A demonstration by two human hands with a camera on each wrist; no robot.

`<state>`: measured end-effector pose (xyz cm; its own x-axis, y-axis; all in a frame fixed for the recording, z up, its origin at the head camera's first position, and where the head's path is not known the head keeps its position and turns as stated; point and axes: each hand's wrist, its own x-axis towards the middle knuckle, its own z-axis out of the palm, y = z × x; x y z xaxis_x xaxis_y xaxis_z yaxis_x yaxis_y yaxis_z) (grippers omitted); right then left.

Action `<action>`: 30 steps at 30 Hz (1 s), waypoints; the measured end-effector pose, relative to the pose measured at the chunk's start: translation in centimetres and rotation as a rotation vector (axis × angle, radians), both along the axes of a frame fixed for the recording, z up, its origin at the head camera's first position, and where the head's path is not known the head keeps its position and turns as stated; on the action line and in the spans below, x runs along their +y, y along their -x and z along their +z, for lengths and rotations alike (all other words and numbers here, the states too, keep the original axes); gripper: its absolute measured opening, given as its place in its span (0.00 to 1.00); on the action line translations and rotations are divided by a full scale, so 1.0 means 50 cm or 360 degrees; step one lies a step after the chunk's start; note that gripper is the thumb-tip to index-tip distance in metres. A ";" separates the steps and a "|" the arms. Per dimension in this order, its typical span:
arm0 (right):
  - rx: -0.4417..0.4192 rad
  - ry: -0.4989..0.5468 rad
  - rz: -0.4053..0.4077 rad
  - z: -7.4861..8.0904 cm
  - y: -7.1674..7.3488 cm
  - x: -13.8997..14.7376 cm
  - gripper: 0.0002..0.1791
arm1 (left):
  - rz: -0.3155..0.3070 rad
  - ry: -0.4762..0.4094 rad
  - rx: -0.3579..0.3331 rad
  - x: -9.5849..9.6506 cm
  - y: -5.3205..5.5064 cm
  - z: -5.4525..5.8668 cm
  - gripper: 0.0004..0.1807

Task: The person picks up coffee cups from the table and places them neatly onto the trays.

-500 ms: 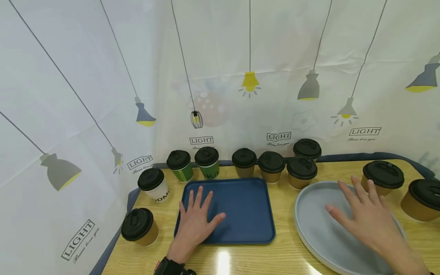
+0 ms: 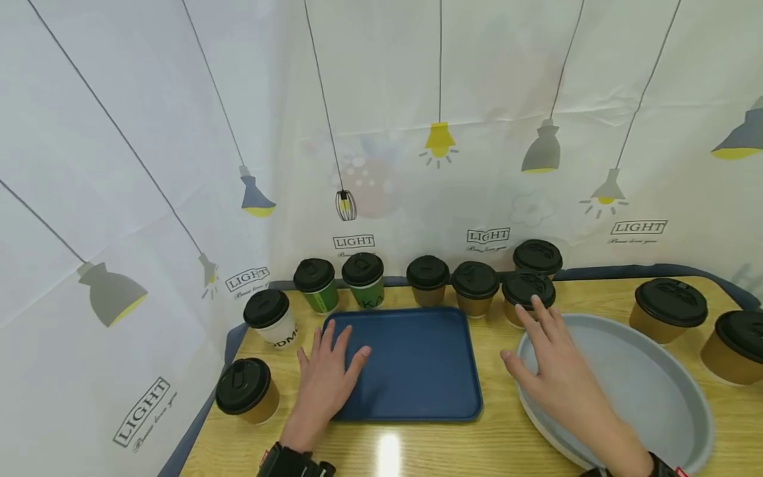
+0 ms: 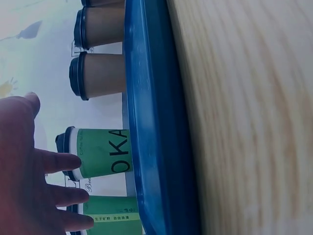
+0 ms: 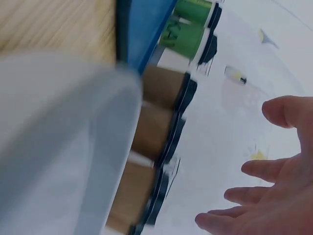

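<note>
My left hand (image 2: 324, 383) hovers over the left edge of a blue rectangular tray (image 2: 417, 364), fingers spread and holding nothing. In the left wrist view its fingers stretch toward two green paper cups with black lids, the nearer marked cup (image 3: 105, 152) among them, apart from the tray surface. My right hand (image 2: 557, 381) is held above the left side of a round grey tray (image 2: 650, 384), also empty, fingers extended. Its fingertips overlap a brown lidded cup (image 2: 528, 291) in the head view; the right wrist view shows a gap between hand and cups.
Brown cups with black lids, such as one (image 2: 428, 281) behind the blue tray, line the back. A white cup (image 2: 280, 331) and a brown cup (image 2: 250, 391) stand at left; two brown cups (image 2: 667, 310) stand at right. A printed cloth (image 2: 393, 86) hangs behind the wooden table (image 2: 357, 450).
My right hand has moved left, from over the middle of the round tray to its left side. The left hand has shifted slightly left. The head view has shifted a little.
</note>
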<state>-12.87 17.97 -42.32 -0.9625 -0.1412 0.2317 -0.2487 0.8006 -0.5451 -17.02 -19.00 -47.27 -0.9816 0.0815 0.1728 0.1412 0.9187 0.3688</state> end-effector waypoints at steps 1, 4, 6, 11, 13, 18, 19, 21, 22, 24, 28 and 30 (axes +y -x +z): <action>0.0015 0.0013 0.0014 0.000 0.004 -0.012 0.43 | 0.0017 0.0002 0.0007 -0.002 0.001 0.001 0.41; 0.0091 0.0021 0.0043 -0.007 0.017 -0.045 0.39 | 0.0075 0.0012 0.0008 -0.006 0.004 0.001 0.38; 0.0118 0.0007 0.0045 -0.017 0.028 -0.065 0.34 | 0.0111 0.0026 0.0022 -0.009 0.006 0.001 0.36; -0.0084 -0.0074 0.0097 -0.050 0.053 -0.107 0.24 | 0.0156 0.0044 0.0080 -0.017 0.008 -0.002 0.31; -0.0200 -0.0128 0.0122 -0.066 0.056 -0.121 0.27 | 0.0159 0.0044 0.0101 -0.021 0.008 -0.005 0.30; -0.0263 -0.0361 0.0081 -0.100 0.053 -0.144 0.35 | 0.0150 0.0115 0.0186 -0.030 0.008 -0.008 0.26; -0.0249 -0.0399 0.0059 -0.105 0.052 -0.146 0.35 | 0.0148 0.0144 0.0205 -0.032 0.008 -0.008 0.25; -0.0208 -0.0458 0.0023 -0.111 0.050 -0.148 0.35 | 0.0144 0.0199 0.0235 -0.037 0.005 -0.010 0.23; -0.0186 -0.0468 0.0007 -0.113 0.050 -0.149 0.35 | 0.0137 0.0223 0.0251 -0.039 0.003 -0.011 0.21; -0.0126 -0.0490 -0.0015 -0.117 0.047 -0.149 0.34 | 0.0129 0.0267 0.0286 -0.042 0.001 -0.015 0.18; -0.0105 -0.0522 -0.0013 -0.117 0.044 -0.145 0.34 | 0.0081 0.0338 0.0397 -0.047 -0.001 -0.024 0.11; -0.0127 -0.0553 -0.0007 -0.117 0.042 -0.137 0.33 | 0.0058 0.0353 0.0425 -0.052 -0.001 -0.027 0.08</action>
